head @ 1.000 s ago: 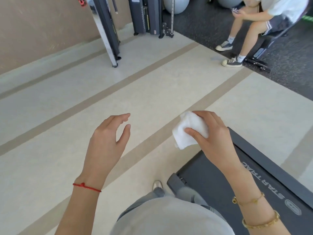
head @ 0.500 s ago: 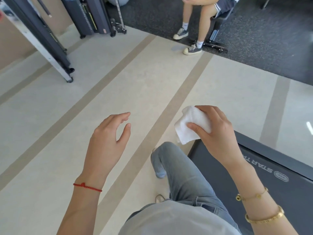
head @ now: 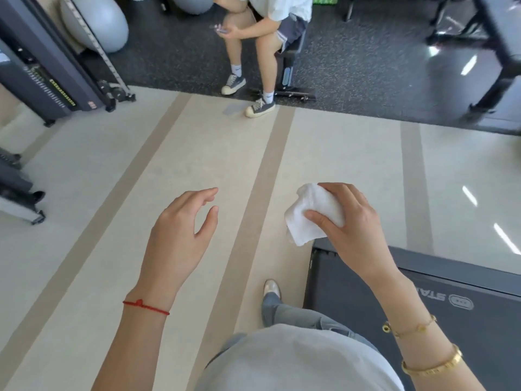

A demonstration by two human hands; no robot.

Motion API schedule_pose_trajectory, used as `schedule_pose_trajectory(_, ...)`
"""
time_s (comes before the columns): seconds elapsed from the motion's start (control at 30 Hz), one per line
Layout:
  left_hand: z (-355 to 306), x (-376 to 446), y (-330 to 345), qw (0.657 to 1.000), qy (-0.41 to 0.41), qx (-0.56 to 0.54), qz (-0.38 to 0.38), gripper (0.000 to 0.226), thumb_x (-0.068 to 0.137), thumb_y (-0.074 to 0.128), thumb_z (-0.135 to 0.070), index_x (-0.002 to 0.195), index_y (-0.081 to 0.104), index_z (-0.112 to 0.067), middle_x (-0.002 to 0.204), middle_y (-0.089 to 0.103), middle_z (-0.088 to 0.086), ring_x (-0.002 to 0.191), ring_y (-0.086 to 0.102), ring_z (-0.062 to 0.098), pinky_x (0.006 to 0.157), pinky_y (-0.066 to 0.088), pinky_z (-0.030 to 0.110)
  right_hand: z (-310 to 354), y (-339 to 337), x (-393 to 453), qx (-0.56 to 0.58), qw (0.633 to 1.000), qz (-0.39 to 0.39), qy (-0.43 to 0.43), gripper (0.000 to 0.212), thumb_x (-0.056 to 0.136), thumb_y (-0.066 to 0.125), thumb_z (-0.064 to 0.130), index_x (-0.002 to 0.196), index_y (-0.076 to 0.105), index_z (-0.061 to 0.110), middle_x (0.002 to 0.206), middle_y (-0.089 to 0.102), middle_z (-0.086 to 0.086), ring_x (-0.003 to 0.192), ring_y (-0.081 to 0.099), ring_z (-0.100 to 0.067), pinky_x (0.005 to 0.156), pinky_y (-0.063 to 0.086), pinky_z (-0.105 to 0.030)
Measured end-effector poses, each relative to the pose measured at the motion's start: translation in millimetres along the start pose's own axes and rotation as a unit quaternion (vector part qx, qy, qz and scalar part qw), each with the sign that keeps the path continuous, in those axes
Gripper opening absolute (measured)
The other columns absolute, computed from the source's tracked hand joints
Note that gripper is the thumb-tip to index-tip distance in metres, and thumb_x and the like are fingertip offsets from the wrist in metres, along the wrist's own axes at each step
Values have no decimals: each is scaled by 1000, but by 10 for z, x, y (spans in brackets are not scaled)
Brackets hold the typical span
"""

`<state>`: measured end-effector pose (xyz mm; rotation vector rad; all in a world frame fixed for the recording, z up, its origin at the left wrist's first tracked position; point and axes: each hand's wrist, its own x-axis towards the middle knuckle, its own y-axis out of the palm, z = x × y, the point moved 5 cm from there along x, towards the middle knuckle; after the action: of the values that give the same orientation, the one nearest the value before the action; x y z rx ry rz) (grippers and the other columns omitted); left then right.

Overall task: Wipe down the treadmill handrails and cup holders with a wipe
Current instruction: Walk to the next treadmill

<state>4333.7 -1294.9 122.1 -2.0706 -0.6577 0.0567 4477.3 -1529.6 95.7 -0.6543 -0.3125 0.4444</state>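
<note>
My right hand point(head: 349, 230) grips a crumpled white wipe point(head: 307, 218) in the air, just above the rear corner of the dark treadmill deck point(head: 352, 286) at the lower right. My left hand point(head: 180, 238) hangs beside it over the beige floor, fingers relaxed and holding nothing. The treadmill's handrails and cup holders are out of view; only the end of the deck with its logo shows.
A person sits on a bench point(head: 287, 69) ahead, feet at the edge of the dark rubber flooring point(head: 366, 80). A weight machine point(head: 48, 77) and grey exercise balls point(head: 95, 21) stand at the back left, more equipment at the left edge point(head: 17, 198). My own foot point(head: 272, 289) is beside the deck.
The view has swung rightward: the seated person and weight machine now lie more directly ahead and closer. My leg has stepped along the deck. Both hands keep their poses, the wipe still held.
</note>
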Motion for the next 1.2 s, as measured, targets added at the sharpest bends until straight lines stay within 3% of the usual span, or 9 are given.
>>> schedule_pose_trajectory(0.17, -186, 985, 291, 998, 48, -16, 22, 29, 97, 55, -25, 125, 62, -23, 114, 65, -12, 108, 60, 7, 95, 47, 25, -196, -245, 770, -13, 999, -41, 33, 40, 87, 68, 37, 124, 54, 26, 119, 53, 17, 108, 48, -8, 84, 34, -5)
schedule_pose_trajectory(0.4, -451, 2241, 970, 988, 124, -37, 88, 28, 96, 56, -23, 124, 63, -20, 113, 65, -9, 107, 62, 9, 93, 51, 32, -688, -515, 1528, -40, 990, -96, 93, 39, 88, 67, 37, 123, 54, 28, 120, 53, 18, 107, 50, -11, 83, 37, -17)
schedule_pose_trajectory(0.57, -654, 3164, 1497, 976, 164, -52, 134, 28, 96, 57, -22, 123, 63, -21, 113, 65, -10, 107, 62, 10, 93, 50, 32, -1113, -628, 2131, -49, 978, -138, 147, 38, 87, 67, 38, 122, 55, 28, 118, 54, 18, 106, 51, -10, 82, 34, -10)
schedule_pose_trajectory(0.77, -1065, 4506, 2133, 956, 225, -58, 181, 29, 96, 55, -23, 124, 63, -21, 112, 65, -10, 107, 61, 10, 93, 48, 29, -1557, -940, 3134, -60, 961, -190, 192, 38, 87, 65, 42, 122, 54, 30, 115, 52, 20, 103, 50, -7, 80, 36, -12)
schedule_pose_trajectory(1.0, -1957, 5906, 2817, 915, 336, -61, 215, 29, 95, 57, -18, 123, 64, -16, 113, 66, -5, 107, 62, 16, 95, 48, 33, -1971, -1573, 3995, -68, 925, -282, 245, 39, 88, 63, 43, 123, 54, 29, 117, 53, 17, 108, 51, -11, 90, 43, -29)
schedule_pose_trajectory(1.2, -2783, 6599, 3528, 870, 401, -80, 275, 29, 96, 57, -19, 124, 63, -15, 114, 67, -3, 107, 62, 17, 94, 50, 41, -2447, -2073, 4295, -85, 884, -341, 308, 38, 89, 64, 41, 123, 55, 27, 117, 53, 15, 106, 51, -11, 86, 40, -26)
